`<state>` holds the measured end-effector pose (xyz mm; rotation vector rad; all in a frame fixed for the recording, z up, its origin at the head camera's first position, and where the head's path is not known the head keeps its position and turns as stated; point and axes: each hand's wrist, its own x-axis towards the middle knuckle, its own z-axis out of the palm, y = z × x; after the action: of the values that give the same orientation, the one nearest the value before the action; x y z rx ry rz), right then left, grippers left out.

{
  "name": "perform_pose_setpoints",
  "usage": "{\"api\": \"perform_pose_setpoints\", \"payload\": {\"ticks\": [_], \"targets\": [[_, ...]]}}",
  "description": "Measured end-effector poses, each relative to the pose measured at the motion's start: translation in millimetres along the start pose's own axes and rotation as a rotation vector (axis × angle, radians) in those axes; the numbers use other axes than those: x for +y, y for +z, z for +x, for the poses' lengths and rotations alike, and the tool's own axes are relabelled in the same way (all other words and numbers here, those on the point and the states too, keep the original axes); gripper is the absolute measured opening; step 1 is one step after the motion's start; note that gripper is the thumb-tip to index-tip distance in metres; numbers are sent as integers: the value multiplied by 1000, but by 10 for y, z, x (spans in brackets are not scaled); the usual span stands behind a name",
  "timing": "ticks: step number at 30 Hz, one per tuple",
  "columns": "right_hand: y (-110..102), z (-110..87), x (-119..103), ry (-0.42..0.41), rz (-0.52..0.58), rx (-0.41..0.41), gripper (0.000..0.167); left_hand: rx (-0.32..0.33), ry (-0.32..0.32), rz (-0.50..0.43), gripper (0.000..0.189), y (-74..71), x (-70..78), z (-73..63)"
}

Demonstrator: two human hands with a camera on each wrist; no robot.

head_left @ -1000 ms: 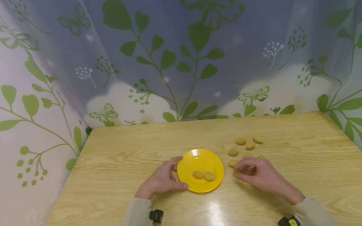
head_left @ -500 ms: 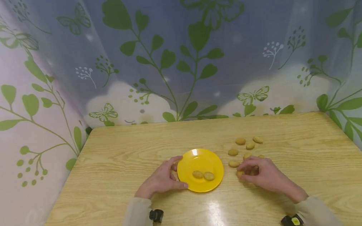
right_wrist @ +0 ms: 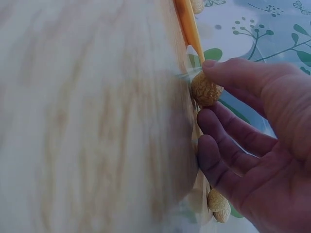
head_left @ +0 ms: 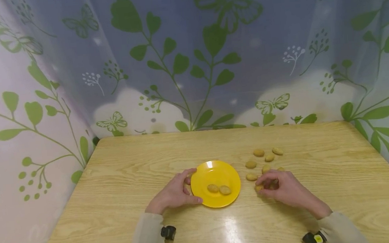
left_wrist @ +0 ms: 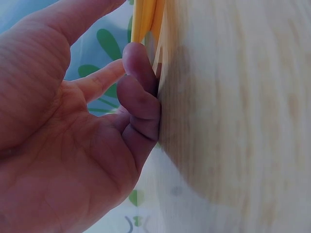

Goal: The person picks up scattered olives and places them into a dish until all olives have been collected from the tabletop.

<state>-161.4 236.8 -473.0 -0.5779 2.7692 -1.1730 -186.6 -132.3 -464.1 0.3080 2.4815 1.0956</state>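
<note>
My left hand (head_left: 174,192) holds the left rim of a round yellow plate (head_left: 216,174), thumb at the near side and forefinger farther back. On the plate two tan oval walnuts (head_left: 213,188) lie side by side. To the right of the plate, my right hand (head_left: 285,188) has a wrinkled walnut (right_wrist: 206,89) between thumb and fingertips, close to the tabletop. The little and ring fingers in the right wrist view are loosely bent near the table. Part of the pile is hidden beneath this hand.
Several more walnuts (head_left: 258,153) lie scattered on the wooden table (head_left: 142,160) behind and around the right hand. A curtain (head_left: 184,80) printed with leaves and butterflies hangs behind the table's far edge. Each sleeve carries a small black wrist device (head_left: 168,232).
My right hand has shifted slightly right and toward me, and a walnut now shows at its fingertips. The left hand, the plate and its two walnuts have stayed put.
</note>
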Motion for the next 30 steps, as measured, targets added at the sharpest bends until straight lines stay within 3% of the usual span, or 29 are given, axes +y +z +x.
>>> {"api": "perform_pose_setpoints", "payload": {"ticks": [9,20,30], "targets": [[15,3,-1,-20,2,22,18,0,14,4,96,-1,-8,20],[76,44,-28,-115,52,55,20,-6,9,7,96,7,-10,2],[151,136,-143,-142,66,81,22,-6,19,11,95,-2,-26,20]]}}
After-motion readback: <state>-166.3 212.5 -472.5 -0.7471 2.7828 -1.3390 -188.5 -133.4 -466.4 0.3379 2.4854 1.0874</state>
